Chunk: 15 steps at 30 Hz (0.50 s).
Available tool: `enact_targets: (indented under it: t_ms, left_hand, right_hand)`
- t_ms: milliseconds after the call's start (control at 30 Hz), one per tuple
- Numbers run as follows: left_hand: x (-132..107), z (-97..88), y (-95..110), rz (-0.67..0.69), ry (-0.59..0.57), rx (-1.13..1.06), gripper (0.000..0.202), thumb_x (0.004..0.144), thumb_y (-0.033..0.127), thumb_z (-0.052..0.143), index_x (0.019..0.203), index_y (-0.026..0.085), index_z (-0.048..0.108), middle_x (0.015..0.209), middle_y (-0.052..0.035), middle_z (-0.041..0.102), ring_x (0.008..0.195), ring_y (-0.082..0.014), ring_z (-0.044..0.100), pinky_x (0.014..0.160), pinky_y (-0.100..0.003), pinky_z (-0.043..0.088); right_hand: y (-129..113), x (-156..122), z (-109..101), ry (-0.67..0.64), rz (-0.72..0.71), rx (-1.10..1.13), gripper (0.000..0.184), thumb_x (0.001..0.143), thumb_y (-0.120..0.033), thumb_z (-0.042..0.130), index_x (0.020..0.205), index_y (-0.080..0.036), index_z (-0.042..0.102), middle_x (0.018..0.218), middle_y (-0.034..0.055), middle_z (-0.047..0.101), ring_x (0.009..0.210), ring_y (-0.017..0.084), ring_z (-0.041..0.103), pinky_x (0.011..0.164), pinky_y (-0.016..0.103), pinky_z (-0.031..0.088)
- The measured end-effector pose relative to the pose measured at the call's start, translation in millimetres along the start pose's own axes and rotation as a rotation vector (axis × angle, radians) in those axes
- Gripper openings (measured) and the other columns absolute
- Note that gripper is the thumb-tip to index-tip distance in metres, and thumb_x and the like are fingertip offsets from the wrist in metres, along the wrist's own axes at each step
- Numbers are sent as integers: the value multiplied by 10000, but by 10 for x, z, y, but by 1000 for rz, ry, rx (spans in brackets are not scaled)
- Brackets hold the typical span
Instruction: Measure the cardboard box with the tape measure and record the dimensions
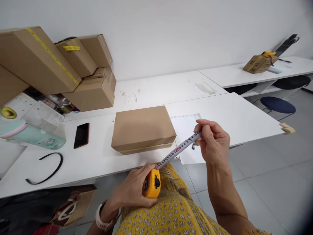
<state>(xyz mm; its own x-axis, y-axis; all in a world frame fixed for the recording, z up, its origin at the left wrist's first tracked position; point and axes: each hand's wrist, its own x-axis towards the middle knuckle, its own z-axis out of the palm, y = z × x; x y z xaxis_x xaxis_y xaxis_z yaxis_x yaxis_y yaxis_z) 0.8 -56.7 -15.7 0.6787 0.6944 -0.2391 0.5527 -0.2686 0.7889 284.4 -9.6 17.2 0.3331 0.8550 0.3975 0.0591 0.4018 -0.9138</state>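
Note:
My left hand [134,189] is wrapped round a yellow tape measure case [152,183] low in the view, just off the table's front edge. Its grey blade [177,150] runs up and right to my right hand [212,142], which pinches the blade's end hook between thumb and fingers. A flat brown cardboard box [143,128] lies on the white table [97,156], just left of and beyond the blade. A white sheet of paper [186,130] lies beside the box, partly under my right hand.
Stacked cardboard boxes [61,65] stand at the back left. A black phone [81,134], a pale green bottle [31,135] and a black curved band [46,168] lie on the left. A small box [259,63] sits on the far right table; a blue stool [277,105] stands below.

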Motion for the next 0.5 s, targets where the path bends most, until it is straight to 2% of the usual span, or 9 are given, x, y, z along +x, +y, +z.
enact_targets:
  t_ms: [33, 100, 200, 267, 333, 400, 433, 500]
  left_hand:
    - [-8, 14, -9, -26, 13, 0, 892, 612, 286, 825, 1425, 285, 459, 1318, -97, 613, 1138, -361, 601, 1031, -516, 441]
    - [-35, 50, -34, -108, 64, -22, 987, 659, 295, 810, 1528, 303, 343, 1392, -110, 577, 1216, -367, 575, 1066, -526, 427]
    - [-82, 108, -68, -186, 151, -107, 1121, 707, 297, 797, 1612, 314, 135, 1450, -118, 534, 1287, -341, 551, 1103, -514, 420]
    - [-120, 140, -85, -160, 192, -153, 1134, 715, 293, 795, 1615, 321, 107, 1441, -113, 542, 1272, -320, 571, 1099, -501, 438]
    - [-184, 159, -99, -99, 236, -169, 1117, 711, 287, 795, 1610, 334, 133, 1425, -108, 561, 1244, -310, 597, 1076, -490, 468]
    - [-291, 154, -120, -51, 322, -162, 1080, 709, 283, 792, 1600, 340, 184, 1407, -107, 586, 1229, -308, 612, 1055, -478, 493]
    - [-359, 137, -138, -35, 392, -150, 1042, 713, 291, 789, 1590, 337, 226, 1406, -111, 589, 1227, -309, 616, 1045, -470, 504]
    - [-509, 62, -195, -29, 579, -111, 915, 731, 337, 780, 1540, 324, 350, 1446, -122, 559, 1228, -316, 620, 1008, -451, 534]
  right_hand:
    - [10, -54, 4, 4, -14, 28, 219, 947, -452, 622, 1064, -301, 730, 759, 0, 644, 453, 98, 482, 406, 279, 426]
    - [66, -222, 71, -42, -78, 58, 146, 970, -319, 609, 1044, -293, 732, 771, -14, 648, 444, 80, 499, 388, 252, 427]
    - [171, -554, 290, -192, -295, -17, 298, 977, -143, 551, 1188, -301, 690, 813, -12, 672, 527, 89, 585, 438, 234, 484]
    - [227, -754, 447, -271, -491, -143, 366, 969, -100, 532, 1278, -265, 642, 847, 19, 694, 644, 120, 644, 505, 246, 523]
    - [290, -873, 532, -319, -661, -260, 360, 966, -107, 533, 1305, -204, 607, 873, 53, 712, 700, 140, 656, 531, 251, 520]
    - [389, -874, 490, -260, -712, -347, 287, 960, -106, 530, 1221, -194, 614, 835, 41, 713, 657, 129, 637, 523, 240, 486]
    - [460, -826, 415, -167, -682, -405, 223, 958, -109, 529, 1136, -208, 619, 790, 19, 701, 623, 122, 620, 523, 237, 468]
    - [646, -652, 176, 97, -498, -591, 82, 961, -163, 540, 961, -229, 588, 717, -10, 668, 584, 124, 599, 546, 250, 446]
